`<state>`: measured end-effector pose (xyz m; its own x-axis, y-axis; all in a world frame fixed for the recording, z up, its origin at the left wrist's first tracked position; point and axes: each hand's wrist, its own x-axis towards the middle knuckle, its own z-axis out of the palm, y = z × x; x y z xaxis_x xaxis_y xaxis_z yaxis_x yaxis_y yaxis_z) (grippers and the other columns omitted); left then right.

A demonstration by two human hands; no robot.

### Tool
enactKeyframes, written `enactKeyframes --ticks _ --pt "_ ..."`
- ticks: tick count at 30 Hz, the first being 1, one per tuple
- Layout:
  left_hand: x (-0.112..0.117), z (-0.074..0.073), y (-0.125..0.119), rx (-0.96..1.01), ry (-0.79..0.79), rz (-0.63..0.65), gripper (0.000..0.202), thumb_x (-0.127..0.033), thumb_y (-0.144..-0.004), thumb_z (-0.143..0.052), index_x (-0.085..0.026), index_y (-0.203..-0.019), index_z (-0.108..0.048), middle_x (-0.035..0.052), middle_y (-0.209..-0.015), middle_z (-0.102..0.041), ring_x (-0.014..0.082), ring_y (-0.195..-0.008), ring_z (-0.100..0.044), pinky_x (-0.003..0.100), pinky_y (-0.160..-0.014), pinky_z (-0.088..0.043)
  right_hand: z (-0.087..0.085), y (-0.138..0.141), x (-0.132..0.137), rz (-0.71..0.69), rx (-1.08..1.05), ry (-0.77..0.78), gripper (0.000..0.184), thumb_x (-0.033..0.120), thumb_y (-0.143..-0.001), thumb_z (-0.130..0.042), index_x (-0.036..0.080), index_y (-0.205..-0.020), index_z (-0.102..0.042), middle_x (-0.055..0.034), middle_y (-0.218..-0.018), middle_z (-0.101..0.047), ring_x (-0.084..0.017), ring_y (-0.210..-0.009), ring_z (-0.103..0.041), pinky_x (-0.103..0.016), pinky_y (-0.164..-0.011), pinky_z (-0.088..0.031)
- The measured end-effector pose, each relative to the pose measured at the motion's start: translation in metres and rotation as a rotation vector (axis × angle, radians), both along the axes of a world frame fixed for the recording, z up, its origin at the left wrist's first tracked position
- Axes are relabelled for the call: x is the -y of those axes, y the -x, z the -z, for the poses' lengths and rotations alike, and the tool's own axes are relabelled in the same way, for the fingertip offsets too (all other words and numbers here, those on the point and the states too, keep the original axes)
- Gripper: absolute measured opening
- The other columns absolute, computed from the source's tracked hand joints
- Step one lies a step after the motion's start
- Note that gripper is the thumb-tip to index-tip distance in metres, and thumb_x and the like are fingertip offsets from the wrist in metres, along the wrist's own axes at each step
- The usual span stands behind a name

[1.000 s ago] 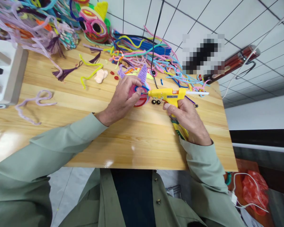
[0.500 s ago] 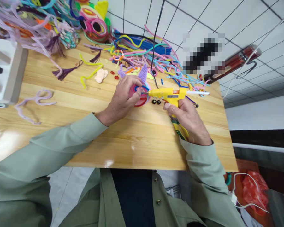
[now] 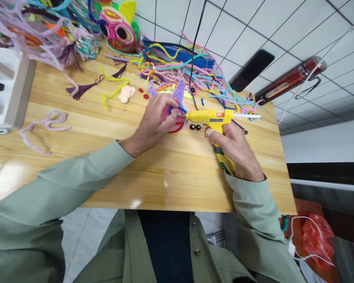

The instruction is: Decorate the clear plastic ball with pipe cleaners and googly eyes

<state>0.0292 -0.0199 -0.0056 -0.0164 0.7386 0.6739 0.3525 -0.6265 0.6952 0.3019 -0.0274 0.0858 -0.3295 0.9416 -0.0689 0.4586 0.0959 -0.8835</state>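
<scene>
My right hand [image 3: 236, 149] is wrapped round the grip of a yellow hot glue gun [image 3: 208, 116]. A white glue stick [image 3: 247, 116] pokes out of the gun's back. The metal nozzle points left and meets the fingertips of my left hand [image 3: 152, 124]. That hand pinches a round pink, red and blue pipe-cleaner piece [image 3: 176, 128], partly hidden by the fingers. Just behind it stands a purple fuzzy cone [image 3: 179, 91]. Two small black rings or eyes [image 3: 195, 127] lie under the gun. Below my right hand is a yellow and dark green tool [image 3: 222, 160].
Loose pipe cleaners [image 3: 200, 76] lie along the wall. A finished-looking pipe-cleaner mask [image 3: 119, 29] is at the back left. A white-grey device [image 3: 10, 90] stands at the left edge. A dark phone [image 3: 252, 70] and a red flask [image 3: 292, 80] are at the back right. A black cord [image 3: 194, 51] hangs behind the gun.
Almost nothing differs. Both hands and the glue gun keep their places, with the nozzle still at my left fingertips; the view has shifted very slightly.
</scene>
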Motion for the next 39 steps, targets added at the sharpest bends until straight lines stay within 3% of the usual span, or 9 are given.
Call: enactKeyframes --ticks 9,22,27,39 --pt "0.0000 -0.0004 0.0003 -0.012 0.024 -0.016 0.012 -0.042 -0.113 -0.068 -0.032 -0.119 -0.066 0.0072 -0.123 -0.078 0.0311 -0.120 -0.073 0.060 -0.110 -0.061 -0.0013 0.0005 0.0004 -0.001 0.002 0.008 0.038 0.057 -0.094 -0.088 0.026 -0.086 -0.066 -0.0002 -0.078 -0.062 -0.019 -0.073 -0.054 -0.033 -0.062 -0.042" --pt "-0.0002 -0.0013 0.0017 -0.021 0.023 -0.011 0.012 -0.031 -0.107 -0.069 -0.032 -0.118 -0.066 0.0075 -0.123 -0.078 0.0319 -0.120 -0.073 0.061 -0.109 -0.062 -0.0019 -0.0006 -0.0011 -0.011 -0.003 0.017 0.038 0.056 -0.094 -0.088 0.026 -0.086 -0.066 0.0003 -0.077 -0.060 -0.018 -0.071 -0.050 -0.033 -0.059 -0.037" --pt "0.0000 -0.0017 0.0010 -0.027 0.015 -0.027 0.012 -0.030 -0.106 -0.069 -0.032 -0.118 -0.067 0.0069 -0.122 -0.079 0.0304 -0.119 -0.074 0.058 -0.107 -0.063 -0.0019 -0.0004 -0.0002 -0.003 -0.002 0.018 0.036 0.056 -0.095 -0.088 0.026 -0.087 -0.068 -0.0007 -0.079 -0.063 -0.018 -0.072 -0.051 -0.033 -0.059 -0.038" --pt "0.0027 -0.0067 -0.0001 -0.004 0.038 -0.012 0.013 -0.027 -0.105 -0.070 -0.031 -0.116 -0.065 0.0082 -0.121 -0.077 0.0324 -0.119 -0.073 0.063 -0.109 -0.062 -0.0035 0.0018 0.0014 0.013 -0.016 0.027 0.042 0.059 -0.093 -0.089 0.026 -0.081 -0.065 -0.0012 -0.080 -0.063 -0.018 -0.073 -0.053 -0.034 -0.064 -0.043"
